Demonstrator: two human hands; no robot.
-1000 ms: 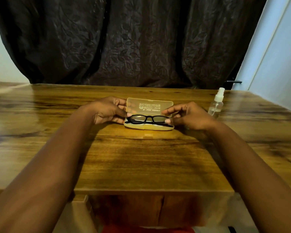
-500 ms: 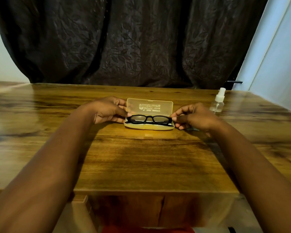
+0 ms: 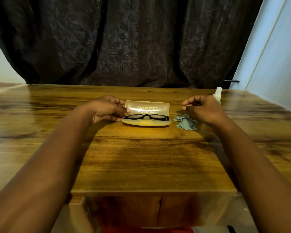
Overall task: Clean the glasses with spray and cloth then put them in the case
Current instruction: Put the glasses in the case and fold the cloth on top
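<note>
Bare table fills the lower centre between both forearms. At mid-frame the open case blocks the middle; just right lies a crumpled cloth, with the spray bottle beyond at right.

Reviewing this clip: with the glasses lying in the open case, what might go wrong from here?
1. The black-framed glasses lie across the translucent yellow plastic case with the lid up; closing it could pinch the frame if they sit too high.
2. The right hand hovers beside the small clear spray bottle and might knock it over.
3. The crumpled grey-green cloth lies outside and may be left behind.
</note>
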